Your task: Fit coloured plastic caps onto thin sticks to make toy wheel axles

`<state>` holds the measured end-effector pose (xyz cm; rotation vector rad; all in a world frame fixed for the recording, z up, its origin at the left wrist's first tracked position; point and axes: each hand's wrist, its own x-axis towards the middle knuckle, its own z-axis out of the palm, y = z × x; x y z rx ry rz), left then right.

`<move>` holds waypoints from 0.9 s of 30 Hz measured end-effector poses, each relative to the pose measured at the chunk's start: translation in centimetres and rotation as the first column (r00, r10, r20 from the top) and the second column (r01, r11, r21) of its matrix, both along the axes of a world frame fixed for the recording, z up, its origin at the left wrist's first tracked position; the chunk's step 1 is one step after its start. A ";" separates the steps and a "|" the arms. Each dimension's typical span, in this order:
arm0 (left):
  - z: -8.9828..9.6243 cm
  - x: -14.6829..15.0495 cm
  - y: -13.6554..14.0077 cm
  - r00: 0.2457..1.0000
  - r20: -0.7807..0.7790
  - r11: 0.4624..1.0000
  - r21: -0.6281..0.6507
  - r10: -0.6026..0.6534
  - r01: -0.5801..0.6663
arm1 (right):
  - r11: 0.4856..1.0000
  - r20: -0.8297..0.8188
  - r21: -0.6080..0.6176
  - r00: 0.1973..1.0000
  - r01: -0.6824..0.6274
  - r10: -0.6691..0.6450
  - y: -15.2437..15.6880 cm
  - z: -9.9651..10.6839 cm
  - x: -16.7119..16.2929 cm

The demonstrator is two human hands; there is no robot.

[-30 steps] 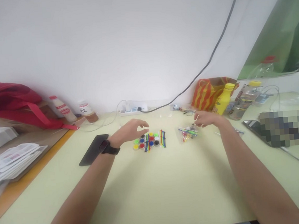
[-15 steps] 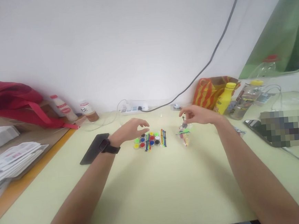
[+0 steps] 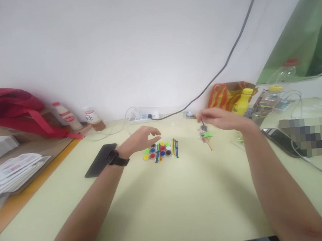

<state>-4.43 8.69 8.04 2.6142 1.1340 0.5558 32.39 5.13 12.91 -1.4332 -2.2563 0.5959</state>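
Note:
My left hand [image 3: 144, 141], a dark watch on its wrist, hovers just over the left rear of the laid-out pieces with thumb and fingers apart, holding nothing. In front of it lie small round coloured discs [image 3: 163, 153] in rows, with thin coloured plastic sticks [image 3: 175, 148] beside and between them. To the right, my right hand [image 3: 209, 117] is closed in a pinch over what looks like a small clear bag of coloured plastic pieces [image 3: 206, 134]. A dark disc and green, red and orange bits show there. Blur hides the bag's edges and the exact grip.
A black tablet-like slab [image 3: 100, 160] lies left of the pieces. Bottles [image 3: 94, 120] and a power strip [image 3: 144, 116] stand along the wall. On the right are a striped bag [image 3: 217, 95], a yellow bottle [image 3: 243, 102] and a phone [image 3: 280, 142]. Papers [image 3: 22, 168] are stacked far left.
My right hand has moved slightly right and up, and the small bag of coloured pieces has shifted right along with it. My left hand stays almost where it was.

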 end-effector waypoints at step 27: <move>-1.7 8.0 -3.4 0.805 0.592 0.842 -0.458 0.049 0.286 | 0.991 -0.136 -0.027 0.982 0.132 -0.135 -3.1 3.0 1.7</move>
